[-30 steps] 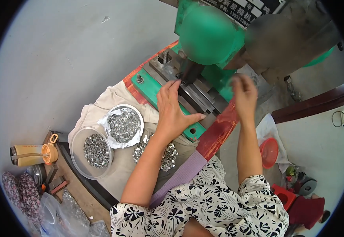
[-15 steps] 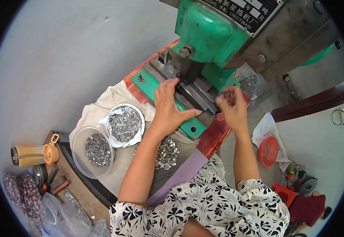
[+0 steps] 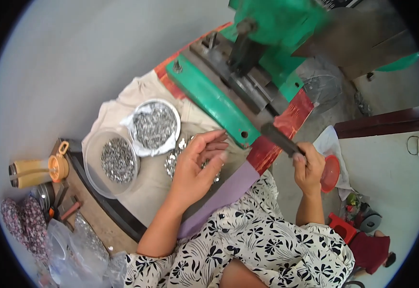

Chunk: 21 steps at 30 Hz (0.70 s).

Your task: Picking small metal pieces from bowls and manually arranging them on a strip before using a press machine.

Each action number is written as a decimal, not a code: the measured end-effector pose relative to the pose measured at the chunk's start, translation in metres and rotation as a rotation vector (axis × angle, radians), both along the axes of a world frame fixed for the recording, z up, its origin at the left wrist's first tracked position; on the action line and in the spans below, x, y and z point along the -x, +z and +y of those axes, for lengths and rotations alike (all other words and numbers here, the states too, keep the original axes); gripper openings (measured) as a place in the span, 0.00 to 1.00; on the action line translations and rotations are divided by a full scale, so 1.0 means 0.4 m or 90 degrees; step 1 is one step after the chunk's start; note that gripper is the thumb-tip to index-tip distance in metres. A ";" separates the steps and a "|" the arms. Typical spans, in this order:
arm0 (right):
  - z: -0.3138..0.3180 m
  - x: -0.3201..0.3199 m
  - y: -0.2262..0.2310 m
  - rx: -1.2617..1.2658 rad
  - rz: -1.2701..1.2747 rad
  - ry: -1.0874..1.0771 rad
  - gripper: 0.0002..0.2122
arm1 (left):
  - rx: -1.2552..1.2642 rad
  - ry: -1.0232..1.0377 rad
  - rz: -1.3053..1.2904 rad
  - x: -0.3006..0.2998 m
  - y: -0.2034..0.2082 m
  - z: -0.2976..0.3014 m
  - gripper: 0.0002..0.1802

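Note:
My right hand [image 3: 308,168] grips the end of a dark flat metal bar [image 3: 282,138], which points up and left toward the die of the green press [image 3: 279,29]. My left hand [image 3: 197,165] hovers over a pile of small shiny metal pieces [image 3: 172,163] on the cloth, its fingers loosely curved and apart from the thumb. It covers much of the pile, and I see nothing held in it. Beyond my hands, the steel die [image 3: 252,91] lies under the press's dark ram [image 3: 245,53], behind the green base bar [image 3: 209,96].
Left of the pile stand a cloth-lined bowl of metal pieces [image 3: 155,126] and a clear plastic tub of bits [image 3: 118,161]. Farther left are a yellow bottle [image 3: 31,174] and plastic bags [image 3: 75,249]. A red basin [image 3: 330,173] and another person [image 3: 370,252] are at the right.
Both hands have come away from the die: the left moved down over the pile, the right moved down and right. The dark bar now shows in my right hand. The view has shifted.

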State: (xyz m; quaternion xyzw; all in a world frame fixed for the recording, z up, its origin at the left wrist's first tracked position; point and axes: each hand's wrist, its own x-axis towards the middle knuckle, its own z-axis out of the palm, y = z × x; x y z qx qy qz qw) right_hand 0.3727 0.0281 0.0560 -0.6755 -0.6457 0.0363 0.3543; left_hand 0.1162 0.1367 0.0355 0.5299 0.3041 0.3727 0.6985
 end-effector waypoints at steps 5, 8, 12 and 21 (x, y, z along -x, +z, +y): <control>0.018 0.099 0.013 0.146 0.042 0.327 0.12 | 0.124 -0.151 -0.058 0.088 0.009 -0.084 0.33; 0.048 0.161 -0.030 0.236 0.056 0.412 0.13 | 0.142 -0.093 0.124 0.153 -0.013 -0.133 0.14; 0.073 0.255 -0.070 0.089 0.025 0.413 0.17 | 0.234 0.109 0.147 0.211 -0.060 -0.233 0.15; 0.069 0.326 -0.112 0.025 -0.033 0.515 0.15 | 0.369 0.128 0.121 0.269 -0.079 -0.253 0.20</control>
